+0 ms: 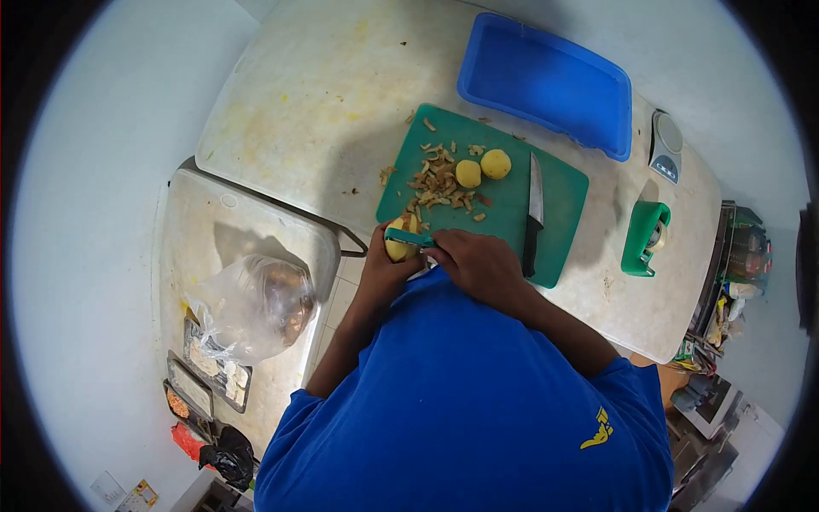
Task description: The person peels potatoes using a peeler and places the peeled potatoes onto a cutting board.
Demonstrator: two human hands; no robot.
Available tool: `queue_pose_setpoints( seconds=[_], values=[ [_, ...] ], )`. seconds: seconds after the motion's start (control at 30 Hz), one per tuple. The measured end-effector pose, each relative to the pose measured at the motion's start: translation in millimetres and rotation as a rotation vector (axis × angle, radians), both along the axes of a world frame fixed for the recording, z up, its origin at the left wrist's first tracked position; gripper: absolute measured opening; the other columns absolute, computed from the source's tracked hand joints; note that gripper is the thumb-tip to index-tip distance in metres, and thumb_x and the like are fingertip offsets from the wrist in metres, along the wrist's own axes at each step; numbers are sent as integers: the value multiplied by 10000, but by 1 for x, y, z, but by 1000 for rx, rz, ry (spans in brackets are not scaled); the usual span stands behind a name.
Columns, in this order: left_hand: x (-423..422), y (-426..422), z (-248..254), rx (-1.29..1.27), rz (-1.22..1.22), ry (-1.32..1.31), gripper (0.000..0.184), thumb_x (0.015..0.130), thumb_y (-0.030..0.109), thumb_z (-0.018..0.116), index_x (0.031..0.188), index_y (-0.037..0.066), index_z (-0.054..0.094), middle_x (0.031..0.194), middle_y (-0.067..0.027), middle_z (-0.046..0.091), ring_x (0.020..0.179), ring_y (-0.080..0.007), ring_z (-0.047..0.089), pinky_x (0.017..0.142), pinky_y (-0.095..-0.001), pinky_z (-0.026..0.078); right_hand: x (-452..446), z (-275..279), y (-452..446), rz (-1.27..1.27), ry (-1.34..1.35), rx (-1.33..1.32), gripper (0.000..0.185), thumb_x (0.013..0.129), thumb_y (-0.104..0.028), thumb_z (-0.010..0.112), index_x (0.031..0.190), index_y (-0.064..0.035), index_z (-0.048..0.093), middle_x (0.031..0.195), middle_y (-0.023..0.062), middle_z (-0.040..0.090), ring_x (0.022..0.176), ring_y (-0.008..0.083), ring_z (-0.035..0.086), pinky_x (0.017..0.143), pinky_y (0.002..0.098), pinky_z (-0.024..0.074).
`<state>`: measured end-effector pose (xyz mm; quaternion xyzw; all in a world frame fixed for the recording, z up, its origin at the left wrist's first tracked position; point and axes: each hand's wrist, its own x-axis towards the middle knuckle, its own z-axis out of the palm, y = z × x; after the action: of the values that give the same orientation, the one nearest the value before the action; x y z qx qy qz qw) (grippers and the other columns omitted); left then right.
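Note:
My left hand (386,266) is wrapped round a partly peeled potato (402,239) at the near left corner of the green cutting board (559,218). Closed round the handle of a green peeler (411,237), my right hand (469,258) holds its head across the potato. Brown skin shows on the potato's upper part. Two peeled potatoes (468,173) (496,164) lie on the board beside a pile of peelings (437,181). Right of them rests a knife (535,205) with a black handle.
A blue tray (546,81) stands beyond the board. To the right are a scale (665,147) and a green tape dispenser (646,239). On the left table sit a plastic bag (256,307) and several black trays (192,388). A gap separates the tables.

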<state>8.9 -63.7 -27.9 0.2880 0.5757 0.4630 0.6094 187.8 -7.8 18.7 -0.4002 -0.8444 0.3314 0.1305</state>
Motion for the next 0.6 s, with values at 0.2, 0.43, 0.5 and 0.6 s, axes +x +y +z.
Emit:
queue_pose_setpoints(
  seconds=[0.2,0.43,0.5,0.6],
  values=[
    [4,-2,17,9,-1,147,687,699,-2,683,1318,11,385,1129,-107,543,1006,-173,565,840,-297,495,0,4,-8,-73,-3,16,331,990,-376,484,923,-63,566,832,119,656,689,351,651,593,465,513],
    [18,-16,24,219,-136,396,727,676,-1,689,1328,44,371,1188,-127,511,1098,-204,539,947,-333,458,9,-21,4,-162,-61,17,336,991,-373,478,900,-59,557,799,131,655,707,357,652,606,468,512],
    [19,-18,29,295,-157,419,731,673,-7,688,1329,49,369,1199,-127,508,1115,-208,537,965,-334,449,11,-38,7,-191,-99,-38,344,992,-374,475,899,-52,556,791,146,649,711,367,646,614,479,505],
    [18,-12,34,245,-121,418,733,671,2,701,1328,60,381,1185,-108,508,1104,-192,540,955,-326,459,16,-51,17,-264,-30,-119,359,993,-376,475,890,-43,560,776,167,634,709,382,630,620,496,483]
  ],
)
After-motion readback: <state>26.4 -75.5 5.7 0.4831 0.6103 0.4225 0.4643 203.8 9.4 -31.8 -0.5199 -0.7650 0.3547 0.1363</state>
